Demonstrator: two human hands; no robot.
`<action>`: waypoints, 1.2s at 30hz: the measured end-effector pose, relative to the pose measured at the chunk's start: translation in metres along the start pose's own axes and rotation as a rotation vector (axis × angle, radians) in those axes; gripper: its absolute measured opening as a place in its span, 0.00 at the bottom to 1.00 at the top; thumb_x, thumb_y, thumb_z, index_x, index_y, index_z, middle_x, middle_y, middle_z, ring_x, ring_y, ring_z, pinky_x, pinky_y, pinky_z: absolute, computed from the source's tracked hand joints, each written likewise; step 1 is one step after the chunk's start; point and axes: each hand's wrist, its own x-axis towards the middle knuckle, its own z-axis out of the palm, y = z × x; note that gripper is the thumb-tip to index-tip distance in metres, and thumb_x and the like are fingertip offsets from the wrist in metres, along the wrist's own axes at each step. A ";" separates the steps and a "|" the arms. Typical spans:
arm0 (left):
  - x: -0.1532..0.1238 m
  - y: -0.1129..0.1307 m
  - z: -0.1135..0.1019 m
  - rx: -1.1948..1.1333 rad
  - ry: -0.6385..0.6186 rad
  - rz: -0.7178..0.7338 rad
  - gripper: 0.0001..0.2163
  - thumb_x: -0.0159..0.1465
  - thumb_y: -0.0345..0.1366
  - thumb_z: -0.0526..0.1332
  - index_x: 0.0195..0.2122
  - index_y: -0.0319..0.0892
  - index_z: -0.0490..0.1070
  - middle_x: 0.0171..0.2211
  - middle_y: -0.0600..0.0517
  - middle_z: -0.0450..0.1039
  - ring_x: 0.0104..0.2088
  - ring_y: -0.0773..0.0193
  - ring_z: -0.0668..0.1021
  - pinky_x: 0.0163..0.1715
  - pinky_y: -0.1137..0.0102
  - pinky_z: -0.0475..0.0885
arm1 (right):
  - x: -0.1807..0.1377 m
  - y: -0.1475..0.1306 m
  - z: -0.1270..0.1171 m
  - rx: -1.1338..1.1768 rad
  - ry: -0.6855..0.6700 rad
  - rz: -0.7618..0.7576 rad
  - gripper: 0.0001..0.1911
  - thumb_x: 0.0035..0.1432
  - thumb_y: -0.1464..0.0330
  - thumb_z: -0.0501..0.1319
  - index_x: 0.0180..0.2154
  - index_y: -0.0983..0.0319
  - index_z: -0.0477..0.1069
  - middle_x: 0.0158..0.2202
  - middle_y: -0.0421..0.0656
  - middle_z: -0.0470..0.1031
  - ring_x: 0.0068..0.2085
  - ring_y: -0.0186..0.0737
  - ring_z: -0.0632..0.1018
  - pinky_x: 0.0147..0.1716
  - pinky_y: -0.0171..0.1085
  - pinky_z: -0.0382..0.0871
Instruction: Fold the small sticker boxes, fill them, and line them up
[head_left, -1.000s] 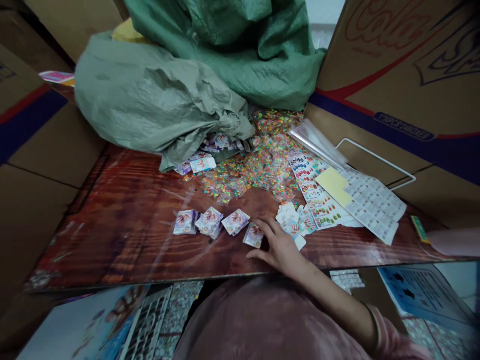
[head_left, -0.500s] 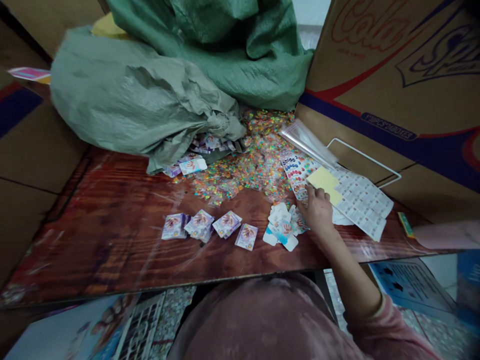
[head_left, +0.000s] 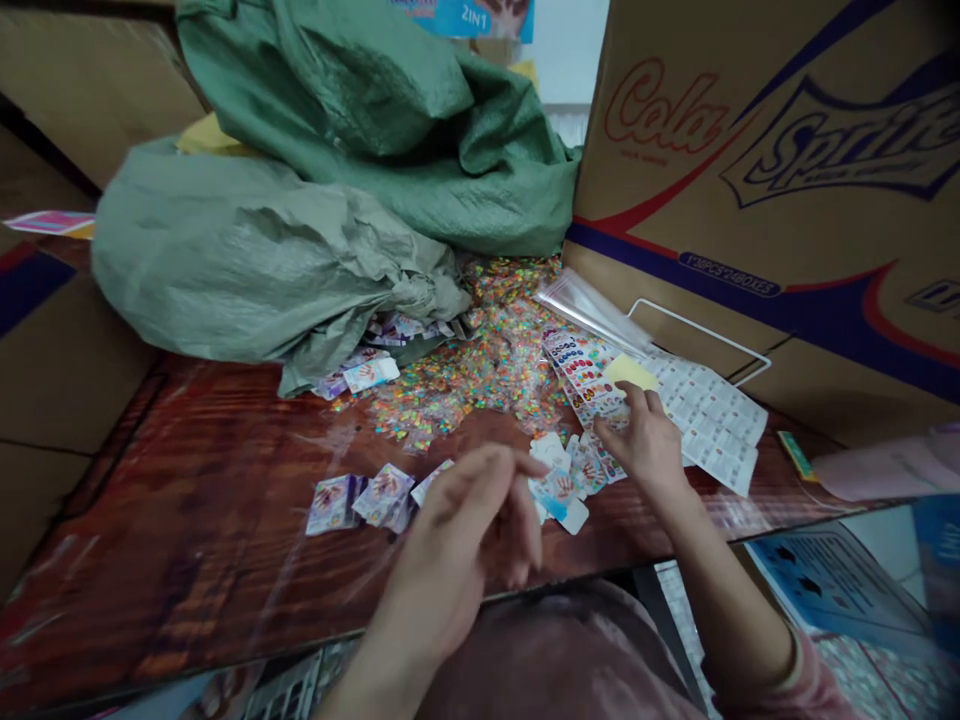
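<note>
My left hand [head_left: 476,510] is in the air over the table's front, slightly blurred, its fingers loosely bent and apart with nothing seen in them. It partly covers the row of small purple-and-white packets [head_left: 384,493]. Over the printed sticker sheet [head_left: 581,370], my right hand [head_left: 646,437] has thumb and forefinger spread, the forefinger at the pale yellow paper [head_left: 631,371]. Below that hand lie flat, unfolded small cartons [head_left: 559,485] with a hand picture. White sheets with small printed blocks [head_left: 712,400] extend to its right.
Many small clear bags of colourful pieces [head_left: 487,350] are heaped mid-table. Behind them slump a grey-green sack [head_left: 247,260], spilling packets, and a darker green sack [head_left: 390,130]. A large cardboard box [head_left: 750,240] stands right, near a white wire frame [head_left: 705,335] and clear plastic sleeves [head_left: 592,310].
My left hand has come into view over the front of the table. My right hand stays by the yellow paper, its thumb and forefinger now wider apart. The camera view has shifted.
</note>
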 end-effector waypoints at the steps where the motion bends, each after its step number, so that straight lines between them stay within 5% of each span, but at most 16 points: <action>1: 0.011 -0.007 0.005 -0.001 -0.023 -0.024 0.17 0.62 0.49 0.58 0.40 0.38 0.73 0.22 0.54 0.71 0.20 0.70 0.71 0.19 0.75 0.66 | -0.002 0.000 -0.004 0.011 0.008 -0.002 0.24 0.54 0.61 0.60 0.52 0.61 0.65 0.41 0.47 0.71 0.36 0.47 0.76 0.33 0.40 0.68; 8: 0.084 -0.059 0.045 -0.091 -0.047 -0.159 0.22 0.52 0.50 0.67 0.41 0.38 0.72 0.30 0.50 0.76 0.24 0.68 0.76 0.24 0.75 0.69 | -0.046 -0.012 -0.028 0.115 0.109 -0.031 0.23 0.57 0.59 0.60 0.53 0.59 0.64 0.43 0.47 0.71 0.41 0.47 0.77 0.33 0.40 0.72; 13: 0.097 -0.058 0.058 -0.167 0.003 -0.077 0.19 0.48 0.49 0.69 0.32 0.38 0.75 0.26 0.52 0.76 0.24 0.68 0.75 0.26 0.73 0.70 | -0.066 -0.017 -0.034 0.262 0.154 -0.090 0.19 0.57 0.60 0.61 0.49 0.58 0.66 0.42 0.47 0.70 0.43 0.45 0.75 0.38 0.40 0.73; 16: 0.096 -0.056 0.053 -0.135 -0.003 -0.025 0.18 0.47 0.48 0.70 0.29 0.37 0.76 0.23 0.53 0.75 0.23 0.68 0.74 0.26 0.73 0.69 | -0.054 -0.012 -0.035 0.486 0.169 0.010 0.20 0.56 0.59 0.63 0.49 0.57 0.67 0.41 0.45 0.69 0.36 0.39 0.75 0.37 0.40 0.74; 21: 0.088 -0.058 0.043 -0.001 -0.081 0.088 0.13 0.50 0.43 0.70 0.24 0.37 0.75 0.22 0.53 0.75 0.23 0.69 0.73 0.26 0.75 0.68 | -0.021 -0.011 -0.029 1.085 -0.140 0.171 0.28 0.52 0.58 0.66 0.52 0.61 0.65 0.30 0.38 0.69 0.27 0.32 0.71 0.24 0.32 0.67; 24: 0.081 -0.057 0.039 0.028 -0.053 0.124 0.12 0.50 0.41 0.70 0.22 0.37 0.73 0.21 0.54 0.74 0.22 0.70 0.72 0.25 0.75 0.68 | -0.014 -0.019 -0.025 1.267 -0.197 0.161 0.32 0.51 0.61 0.68 0.55 0.61 0.62 0.21 0.31 0.64 0.22 0.29 0.65 0.21 0.30 0.61; 30: 0.080 -0.048 0.032 -0.019 0.063 0.121 0.11 0.48 0.40 0.71 0.24 0.38 0.73 0.24 0.52 0.77 0.24 0.68 0.74 0.26 0.73 0.69 | -0.007 -0.019 -0.031 1.215 -0.003 0.113 0.18 0.50 0.63 0.68 0.44 0.61 0.74 0.20 0.33 0.64 0.21 0.29 0.64 0.21 0.31 0.59; 36: 0.114 -0.043 0.037 0.092 -0.004 0.244 0.10 0.53 0.36 0.68 0.35 0.38 0.75 0.36 0.47 0.79 0.37 0.60 0.79 0.39 0.68 0.71 | 0.012 -0.001 -0.051 1.198 0.145 0.109 0.13 0.48 0.65 0.69 0.39 0.58 0.78 0.21 0.35 0.67 0.23 0.30 0.65 0.23 0.32 0.63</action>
